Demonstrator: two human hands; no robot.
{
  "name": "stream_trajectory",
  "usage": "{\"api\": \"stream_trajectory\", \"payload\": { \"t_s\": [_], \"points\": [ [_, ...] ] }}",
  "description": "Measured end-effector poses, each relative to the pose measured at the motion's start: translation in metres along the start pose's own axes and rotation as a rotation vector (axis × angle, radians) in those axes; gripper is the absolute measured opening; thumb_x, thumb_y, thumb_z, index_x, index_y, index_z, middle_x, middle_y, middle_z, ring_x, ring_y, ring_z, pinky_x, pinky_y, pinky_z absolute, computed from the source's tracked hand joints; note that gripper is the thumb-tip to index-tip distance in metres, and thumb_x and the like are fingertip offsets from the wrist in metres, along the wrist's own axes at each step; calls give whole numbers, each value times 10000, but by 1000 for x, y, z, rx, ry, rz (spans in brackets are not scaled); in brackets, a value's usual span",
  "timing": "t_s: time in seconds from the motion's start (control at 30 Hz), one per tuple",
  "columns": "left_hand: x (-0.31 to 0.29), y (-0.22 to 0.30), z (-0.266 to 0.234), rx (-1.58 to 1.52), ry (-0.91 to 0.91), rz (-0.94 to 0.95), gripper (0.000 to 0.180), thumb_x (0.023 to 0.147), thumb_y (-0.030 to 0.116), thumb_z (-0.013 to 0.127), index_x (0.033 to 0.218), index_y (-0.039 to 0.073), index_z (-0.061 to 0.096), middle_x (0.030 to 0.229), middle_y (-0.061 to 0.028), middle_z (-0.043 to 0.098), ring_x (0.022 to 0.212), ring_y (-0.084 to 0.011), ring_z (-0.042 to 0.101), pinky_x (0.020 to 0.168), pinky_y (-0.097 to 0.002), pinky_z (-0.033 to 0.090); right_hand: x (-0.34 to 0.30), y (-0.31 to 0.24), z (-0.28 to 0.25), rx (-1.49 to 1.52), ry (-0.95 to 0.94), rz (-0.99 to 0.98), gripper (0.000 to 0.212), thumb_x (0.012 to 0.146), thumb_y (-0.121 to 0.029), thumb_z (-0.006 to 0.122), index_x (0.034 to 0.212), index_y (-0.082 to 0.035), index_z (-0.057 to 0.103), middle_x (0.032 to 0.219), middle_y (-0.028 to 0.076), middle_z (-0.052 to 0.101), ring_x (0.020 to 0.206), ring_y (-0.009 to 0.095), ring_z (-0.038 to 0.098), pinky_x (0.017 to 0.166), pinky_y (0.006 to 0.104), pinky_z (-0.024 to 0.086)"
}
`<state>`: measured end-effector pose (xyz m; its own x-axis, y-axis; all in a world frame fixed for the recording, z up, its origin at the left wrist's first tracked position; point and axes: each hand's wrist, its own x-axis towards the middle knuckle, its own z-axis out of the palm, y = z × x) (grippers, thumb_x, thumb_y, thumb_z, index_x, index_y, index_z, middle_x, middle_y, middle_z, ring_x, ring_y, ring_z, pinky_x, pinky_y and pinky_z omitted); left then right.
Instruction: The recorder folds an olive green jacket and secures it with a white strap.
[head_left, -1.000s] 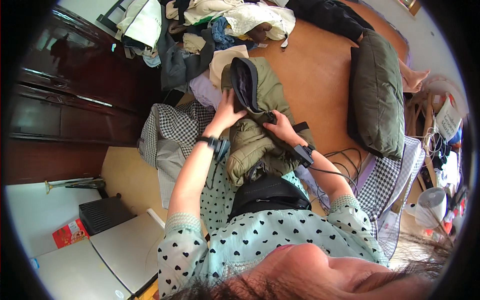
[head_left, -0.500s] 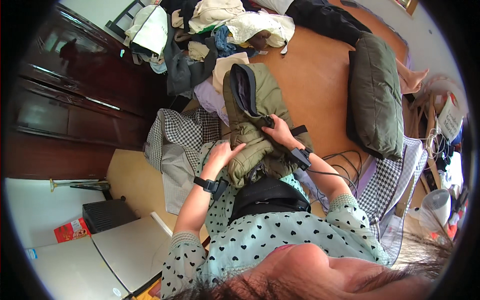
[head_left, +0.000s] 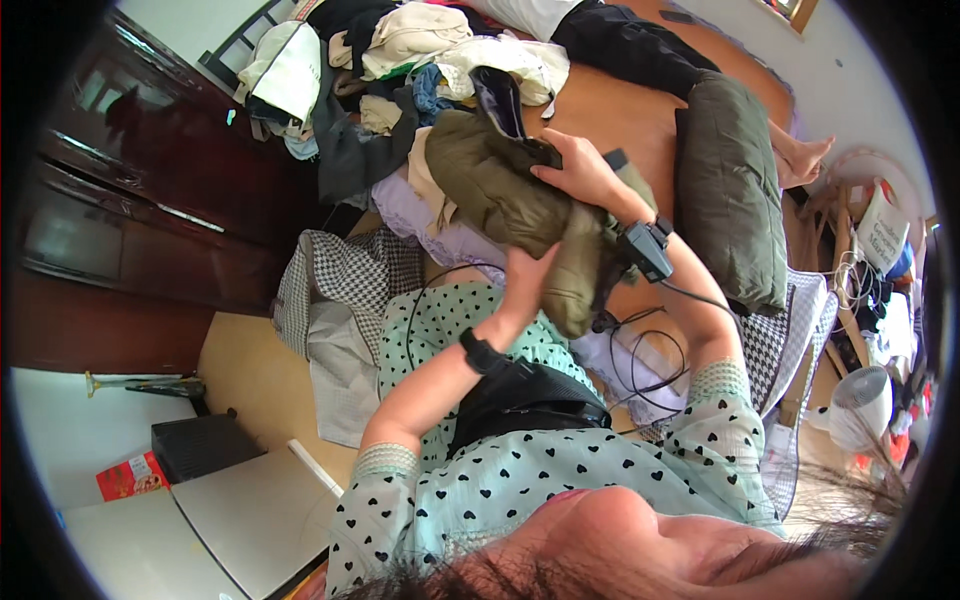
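An olive padded jacket (head_left: 490, 190) with a dark-lined opening is lifted over my lap, bunched and tilted. My right hand (head_left: 583, 172) is closed on its upper edge, beside the dark lining. Lower down, my left hand (head_left: 525, 285) grips the jacket's near side; part of its fingers is hidden by the cloth. A padded flap of the jacket hangs between my two forearms. Each wrist wears a black strapped device, and a black cable (head_left: 640, 360) loops down beside my right arm.
A rolled dark olive padded bundle (head_left: 733, 190) lies to the right, near another person's legs (head_left: 640, 45). Clothes (head_left: 420, 40) are heaped at the far left of the orange mat. Houndstooth fabric (head_left: 345, 270) lies left of my lap. A white fan (head_left: 860, 405) stands at right.
Both hands have lifted the jacket and turned it, its lined opening swinging farther away. My right hand moved up and away; my left hand moved right along the jacket's near side.
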<state>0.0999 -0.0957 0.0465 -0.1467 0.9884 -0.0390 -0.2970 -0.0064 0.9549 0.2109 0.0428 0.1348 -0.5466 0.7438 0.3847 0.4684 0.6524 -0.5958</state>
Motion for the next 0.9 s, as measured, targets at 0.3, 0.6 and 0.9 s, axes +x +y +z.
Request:
{"api": "stream_trajectory", "payload": {
  "t_s": [0.3,0.6,0.9],
  "points": [
    [0,-79,31,1028,-680,-201,592,774,453,666,991,-93,584,1005,-261,613,960,-375,590,786,-413,465,-97,99,51,-439,-277,-71,316,679,-73,645,965,-103,515,880,108,526,761,339,593,609,442,479],
    [50,-8,-31,1542,-397,926,552,777,96,566,1314,188,472,1382,-108,378,1346,-309,271,1080,-526,238,-134,90,50,-303,-25,26,402,596,-31,702,954,-102,535,860,75,528,830,280,581,674,406,469],
    [155,-9,-45,1912,-460,733,492,850,78,446,1342,83,418,1278,-64,523,1326,-203,347,1126,-532,111,-194,22,16,-305,19,99,594,652,-81,725,1200,-48,497,1319,160,429,1318,365,319,1066,497,308]
  ]
}}
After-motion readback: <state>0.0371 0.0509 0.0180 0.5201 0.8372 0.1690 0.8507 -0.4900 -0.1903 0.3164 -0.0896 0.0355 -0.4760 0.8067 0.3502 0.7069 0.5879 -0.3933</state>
